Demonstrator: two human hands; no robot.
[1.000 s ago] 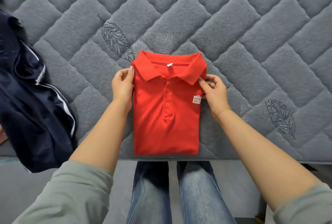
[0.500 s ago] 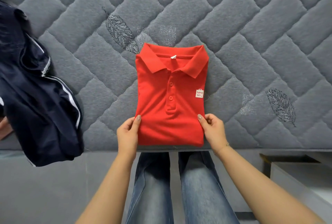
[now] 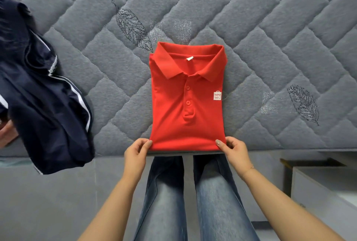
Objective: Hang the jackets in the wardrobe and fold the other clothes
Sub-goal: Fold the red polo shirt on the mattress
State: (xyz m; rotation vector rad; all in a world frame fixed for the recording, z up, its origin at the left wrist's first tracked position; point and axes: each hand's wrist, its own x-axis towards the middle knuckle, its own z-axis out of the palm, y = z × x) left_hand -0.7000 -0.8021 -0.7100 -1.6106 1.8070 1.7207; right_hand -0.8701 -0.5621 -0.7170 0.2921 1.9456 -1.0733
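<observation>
A red polo shirt (image 3: 186,101) lies folded into a neat rectangle on the grey quilted mattress (image 3: 260,28), collar at the far end, a small white logo on its right side. My left hand (image 3: 137,154) pinches the shirt's near left corner at the mattress edge. My right hand (image 3: 234,151) pinches the near right corner, thumb on top of the fabric. A dark navy jacket (image 3: 46,105) with white stripes lies crumpled at the left, draped over the mattress edge.
A white cabinet or drawer (image 3: 324,188) stands at the lower right beside the bed. My legs in blue jeans (image 3: 189,198) are against the mattress front. At the far left edge, part of another person's hand (image 3: 5,132) shows beside the jacket.
My hands slid from beside the shirt's collar down its sides to the near corners. They now pinch the bottom edge. The shirt has stayed folded in place.
</observation>
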